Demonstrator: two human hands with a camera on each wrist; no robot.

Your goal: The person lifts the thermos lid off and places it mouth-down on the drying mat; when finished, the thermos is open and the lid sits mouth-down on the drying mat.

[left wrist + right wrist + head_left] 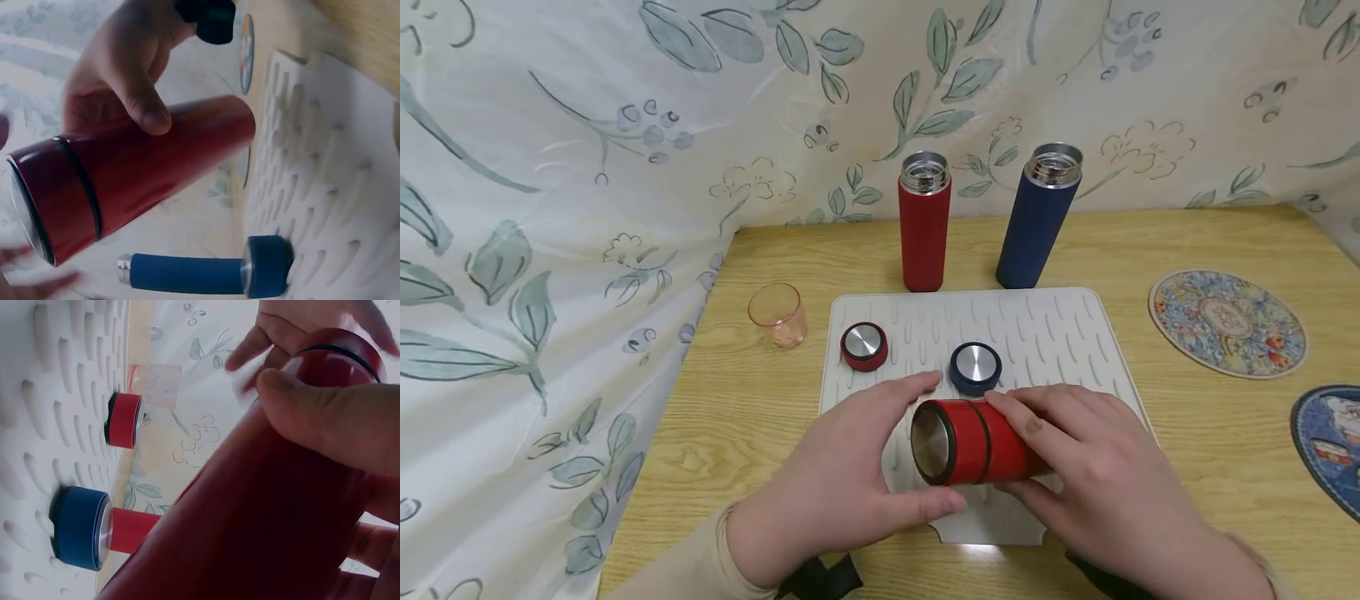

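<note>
My right hand (1097,458) grips the body of a red thermos bottle (970,442), lying tilted above the mat, its silver-topped lid toward the left. Around that lid end, my left hand (857,467) has thumb and fingers spread, apart from the bottle. In the left wrist view the capped red thermos bottle (150,162) shows a dark ring below its lid. A dark blue lid (975,367) and a red lid (864,345), each with a silver top, sit on the white ridged drying mat (917,325) just beyond my hands.
Behind the mat stand an uncapped red bottle (923,225) and an uncapped blue bottle (1040,221). A clear pinkish glass (778,315) is left of the mat. Two patterned coasters, one round (1225,321) and one blue (1333,442), lie right. Floral cloth (662,150) hangs behind and left.
</note>
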